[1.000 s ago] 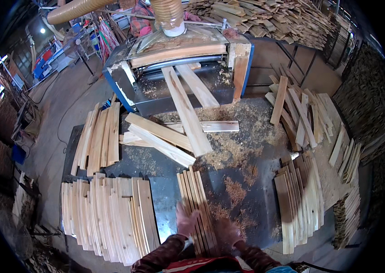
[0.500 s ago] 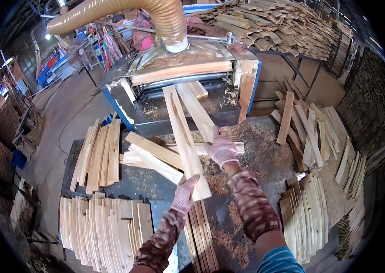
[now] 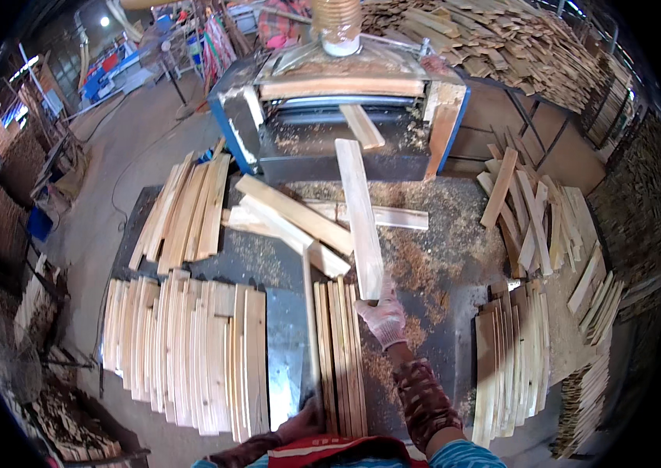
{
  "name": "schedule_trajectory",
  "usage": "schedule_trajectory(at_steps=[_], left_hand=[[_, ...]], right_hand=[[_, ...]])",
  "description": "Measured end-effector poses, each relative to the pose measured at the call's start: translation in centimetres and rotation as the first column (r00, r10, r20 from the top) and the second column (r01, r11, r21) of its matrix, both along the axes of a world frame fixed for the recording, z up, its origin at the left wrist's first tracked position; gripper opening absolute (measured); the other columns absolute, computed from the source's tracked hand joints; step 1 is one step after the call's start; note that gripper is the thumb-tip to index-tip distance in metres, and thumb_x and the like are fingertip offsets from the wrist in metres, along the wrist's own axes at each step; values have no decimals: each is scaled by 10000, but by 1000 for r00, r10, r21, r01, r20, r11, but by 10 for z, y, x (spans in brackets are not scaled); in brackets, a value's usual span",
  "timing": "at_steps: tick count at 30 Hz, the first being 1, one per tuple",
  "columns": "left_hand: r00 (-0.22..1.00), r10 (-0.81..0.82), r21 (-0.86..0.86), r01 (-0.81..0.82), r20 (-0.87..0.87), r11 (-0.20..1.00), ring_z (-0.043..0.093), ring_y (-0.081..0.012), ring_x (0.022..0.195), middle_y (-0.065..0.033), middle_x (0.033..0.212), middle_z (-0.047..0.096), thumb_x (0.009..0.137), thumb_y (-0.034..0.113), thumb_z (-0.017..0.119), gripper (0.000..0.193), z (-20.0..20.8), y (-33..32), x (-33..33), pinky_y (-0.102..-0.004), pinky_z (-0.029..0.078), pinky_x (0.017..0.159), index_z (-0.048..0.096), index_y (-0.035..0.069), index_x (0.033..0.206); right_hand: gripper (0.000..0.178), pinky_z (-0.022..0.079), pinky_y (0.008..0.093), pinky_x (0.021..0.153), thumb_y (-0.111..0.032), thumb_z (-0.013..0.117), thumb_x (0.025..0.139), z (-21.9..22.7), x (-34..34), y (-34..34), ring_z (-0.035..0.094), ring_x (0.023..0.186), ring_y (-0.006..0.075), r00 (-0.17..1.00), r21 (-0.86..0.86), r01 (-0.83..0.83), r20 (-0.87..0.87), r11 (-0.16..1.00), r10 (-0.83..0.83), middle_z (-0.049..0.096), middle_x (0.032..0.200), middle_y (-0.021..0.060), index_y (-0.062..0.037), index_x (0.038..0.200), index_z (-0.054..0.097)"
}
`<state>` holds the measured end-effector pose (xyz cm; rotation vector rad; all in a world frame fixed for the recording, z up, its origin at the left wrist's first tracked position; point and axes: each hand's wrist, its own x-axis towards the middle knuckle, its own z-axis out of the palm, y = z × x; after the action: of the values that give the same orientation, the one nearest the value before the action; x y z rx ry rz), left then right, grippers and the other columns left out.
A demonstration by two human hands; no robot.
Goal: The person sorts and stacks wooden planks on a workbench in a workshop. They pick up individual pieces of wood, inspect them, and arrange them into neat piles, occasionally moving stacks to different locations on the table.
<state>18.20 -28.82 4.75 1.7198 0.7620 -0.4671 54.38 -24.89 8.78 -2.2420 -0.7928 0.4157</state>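
My right hand (image 3: 385,318), in a pale pink glove, is closed on the near end of a wooden board (image 3: 359,218). That board slants up and away over the table, its far end toward the planer (image 3: 338,166). Low in the view, my left hand (image 3: 303,423) grips the near end of another board (image 3: 311,327), seen nearly edge-on; its fingers are partly in shadow. Right beside that board is a row of narrow boards (image 3: 337,351) on edge. A shorter board (image 3: 362,126) rests on the planer's bed, at the roller opening.
Loose boards (image 3: 295,212) lie crosswise on the shaving-strewn dark table (image 3: 455,257). Stacks of boards stand at the left (image 3: 182,343) and right (image 3: 514,359). A big wood pile (image 3: 494,47) rises behind, and a ribbed hose (image 3: 337,19) tops the planer.
My left hand has drawn its board back toward my body and turned it on edge. My right hand has come nearer, pulling its board off the planer bed. The view has shifted.
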Motion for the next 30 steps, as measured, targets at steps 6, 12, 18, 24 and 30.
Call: schedule_trajectory(at_steps=[6, 12, 18, 24, 30], left_hand=[[1000, 3, -129, -4, -5, 992, 513, -418, 1272, -281, 1332, 550, 851, 495, 657, 832, -71, 18, 4, -442, 408, 1063, 318, 70, 1481], [720, 613, -409, -478, 326, 778, 266, -311, 1463, -211, 1588, 261, 871, 498, 717, 1071, -30, 97, 70, -417, 272, 1184, 55, 31, 1571], [248, 939, -603, -720, 239, 344, 624, -223, 1114, -101, 1203, 638, 945, 325, 646, 432, 54, 233, 96, -391, 517, 984, 601, 15, 1244], [79, 919, -856, -343, 385, 388, 673, -147, 805, 9, 853, 662, 955, 183, 634, 113, 37, 429, 26, -305, 601, 778, 639, 83, 1008], [-140, 922, -780, -587, 361, 216, 636, -203, 932, -66, 1031, 647, 975, 259, 617, 199, 49, 486, 110, -340, 549, 895, 608, 87, 1076]], right_hand=[[998, 579, 415, 782, -379, 773, 718, 85, -62, -23, 694, 884, 260, 908, -156, -50, -418, 987, -20, 696, 990, 140, -100, 1536, 272], [1000, 555, 422, 847, -418, 779, 709, 18, -80, -71, 664, 991, 339, 926, -35, -377, -47, 926, 375, 592, 1205, 200, -95, 1523, 297], [740, 544, 409, 890, -482, 676, 820, 57, -66, -12, 651, 1018, 354, 699, -193, -708, -61, 679, 712, 592, 1234, 183, -87, 1418, 492], [658, 479, 439, 977, -519, 563, 911, 32, 22, 101, 597, 1130, 372, 878, 38, -468, 136, 883, 460, 603, 1266, 209, -41, 1361, 509], [769, 485, 475, 955, -449, 603, 837, -57, 85, 200, 614, 1107, 375, 753, -344, -277, 502, 897, 425, 607, 1254, 212, -54, 1452, 365]])
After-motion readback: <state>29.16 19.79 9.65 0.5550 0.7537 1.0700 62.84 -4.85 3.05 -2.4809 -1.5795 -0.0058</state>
